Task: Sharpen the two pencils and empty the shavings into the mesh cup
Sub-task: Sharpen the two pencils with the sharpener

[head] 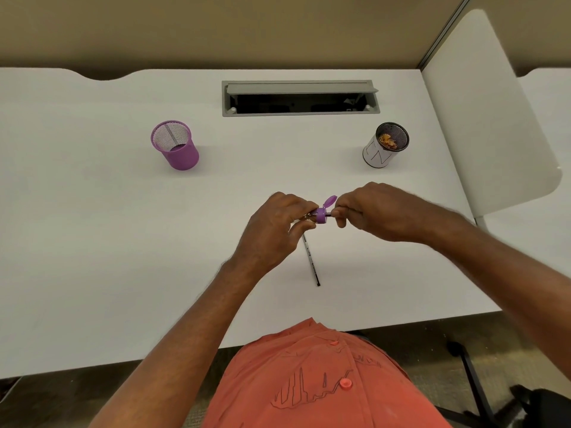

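Nearest: orange shirt [312,375] at the desk's [92,242] front edge, both forearms reaching over it. Just beyond, one pencil [311,260] flat on the desk, its far end running under the left hand [272,233], its near end pointing back toward the body. Above it, left hand closed around a purple sharpener [322,215], hinged lid [330,200] flipped up. Right hand [374,211] pinched on a second pencil's dark stub [329,215] at the sharpener's right end; most of that pencil hidden in the fingers. Hands nearly touching, at desk centre. Bare surface to either side. Farther: purple mesh cup [175,145] well off to the left, black mesh cup [386,144] with a white paper wrap and shavings inside off to the right. Farthest: open cable slot [300,98] near the back edge; white divider panel [482,118] along the right edge.
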`<state>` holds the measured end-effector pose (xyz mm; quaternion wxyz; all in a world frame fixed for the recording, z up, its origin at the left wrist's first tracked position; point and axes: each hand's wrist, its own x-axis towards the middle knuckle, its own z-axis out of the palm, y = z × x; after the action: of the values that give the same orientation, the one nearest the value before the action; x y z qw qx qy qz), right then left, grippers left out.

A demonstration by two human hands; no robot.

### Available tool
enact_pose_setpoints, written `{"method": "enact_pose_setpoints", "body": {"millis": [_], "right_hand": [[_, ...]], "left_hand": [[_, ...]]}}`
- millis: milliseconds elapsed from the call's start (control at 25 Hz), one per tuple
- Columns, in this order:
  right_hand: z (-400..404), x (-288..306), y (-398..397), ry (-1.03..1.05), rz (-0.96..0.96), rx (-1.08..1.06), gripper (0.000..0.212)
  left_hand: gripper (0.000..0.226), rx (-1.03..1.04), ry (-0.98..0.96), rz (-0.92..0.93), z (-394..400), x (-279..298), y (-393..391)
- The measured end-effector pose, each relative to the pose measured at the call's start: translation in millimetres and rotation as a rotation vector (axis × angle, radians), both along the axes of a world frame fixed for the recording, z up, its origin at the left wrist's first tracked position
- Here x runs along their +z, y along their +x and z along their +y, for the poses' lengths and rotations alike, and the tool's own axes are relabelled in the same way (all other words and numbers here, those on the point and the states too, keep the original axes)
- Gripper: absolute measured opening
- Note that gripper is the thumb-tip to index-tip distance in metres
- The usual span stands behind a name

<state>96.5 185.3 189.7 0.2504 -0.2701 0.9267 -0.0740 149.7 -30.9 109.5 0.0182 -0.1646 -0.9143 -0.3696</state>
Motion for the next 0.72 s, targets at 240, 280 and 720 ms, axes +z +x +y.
{"method": "enact_pose_setpoints", "body": {"millis": [240, 280, 720], "right_hand": [[8, 2, -3, 0.045, -0.074, -0.053, 0.031], [11, 2, -3, 0.026, -0.076, -0.067, 0.031], [24, -76, 42, -0.638, -0.181, -0.761, 0.022]], "left_hand": [[0.024, 0.029, 0.020, 0.006, -4, -5, -2], [0.024, 0.041, 0.034, 0.009, -6, -7, -2], [0.025, 0.176, 0.333, -0.106, -12, -31, 0]]}}
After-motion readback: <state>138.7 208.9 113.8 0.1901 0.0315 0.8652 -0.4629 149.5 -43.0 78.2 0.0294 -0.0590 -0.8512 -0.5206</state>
